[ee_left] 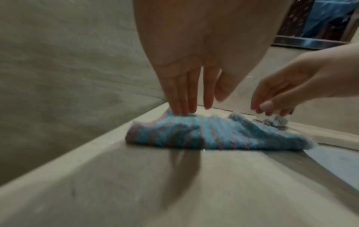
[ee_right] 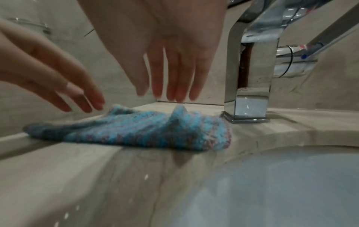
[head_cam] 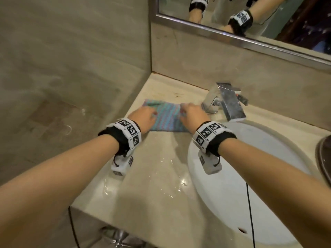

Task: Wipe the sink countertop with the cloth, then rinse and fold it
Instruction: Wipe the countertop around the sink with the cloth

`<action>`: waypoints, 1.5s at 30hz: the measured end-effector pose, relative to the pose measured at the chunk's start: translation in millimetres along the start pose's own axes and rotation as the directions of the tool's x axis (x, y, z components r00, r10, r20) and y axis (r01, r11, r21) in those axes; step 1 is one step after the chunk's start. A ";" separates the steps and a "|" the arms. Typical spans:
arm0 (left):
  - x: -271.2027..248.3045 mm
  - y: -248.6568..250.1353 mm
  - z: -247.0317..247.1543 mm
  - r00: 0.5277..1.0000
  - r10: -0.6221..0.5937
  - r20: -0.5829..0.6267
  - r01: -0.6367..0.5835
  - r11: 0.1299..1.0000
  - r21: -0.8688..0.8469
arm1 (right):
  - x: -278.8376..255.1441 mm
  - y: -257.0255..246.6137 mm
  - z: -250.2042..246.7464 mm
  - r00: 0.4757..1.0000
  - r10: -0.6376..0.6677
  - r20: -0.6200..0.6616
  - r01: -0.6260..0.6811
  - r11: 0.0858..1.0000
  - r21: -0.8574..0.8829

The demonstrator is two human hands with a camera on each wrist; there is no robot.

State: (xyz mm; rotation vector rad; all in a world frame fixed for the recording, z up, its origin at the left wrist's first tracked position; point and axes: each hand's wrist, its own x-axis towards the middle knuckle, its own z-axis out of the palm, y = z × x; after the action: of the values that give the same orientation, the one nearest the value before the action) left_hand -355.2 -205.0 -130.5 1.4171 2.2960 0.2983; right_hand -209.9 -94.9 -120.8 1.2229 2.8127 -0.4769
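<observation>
A blue and purple striped cloth (head_cam: 166, 117) lies folded on the beige countertop (head_cam: 157, 167), in the back corner left of the faucet (head_cam: 227, 101). My left hand (head_cam: 145, 117) is over the cloth's left side. In the left wrist view its straight fingers (ee_left: 180, 110) touch the far left edge of the cloth (ee_left: 213, 133). My right hand (head_cam: 192, 113) is over the right side. In the right wrist view it (ee_right: 169, 96) hovers with straight fingers just above a raised corner of the cloth (ee_right: 145, 133), holding nothing.
The white sink basin (head_cam: 250, 176) lies right of the cloth, below the faucet spout. A tiled wall (head_cam: 71, 68) bounds the counter on the left and a framed mirror (head_cam: 232, 18) hangs behind. Water drops (head_cam: 180, 183) sit on the front counter. A dark object (head_cam: 324, 158) is at the right edge.
</observation>
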 end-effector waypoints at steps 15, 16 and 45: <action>59.1 -2.8 2.4 0.970 -0.074 0.233 0.001 0.955 0.297 | 39.1 25.1 31.4 0.968 0.124 0.217 -0.107 0.990 -0.087; 65.1 -1.7 0.9 0.968 -0.071 0.240 -0.005 0.954 0.301 | 44.5 27.8 30.6 0.968 0.125 0.216 -0.108 0.990 -0.088; 140.5 4.7 -17.8 0.949 0.018 0.316 -0.139 0.920 0.367 | 92.6 34.7 27.7 0.953 0.186 0.239 -0.159 0.979 -0.128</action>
State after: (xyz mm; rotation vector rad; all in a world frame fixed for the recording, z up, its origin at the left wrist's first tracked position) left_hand -414.3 -77.2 -146.7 1.6112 2.1125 -0.3543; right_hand -251.1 -15.2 -170.7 1.2734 2.4627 -0.4288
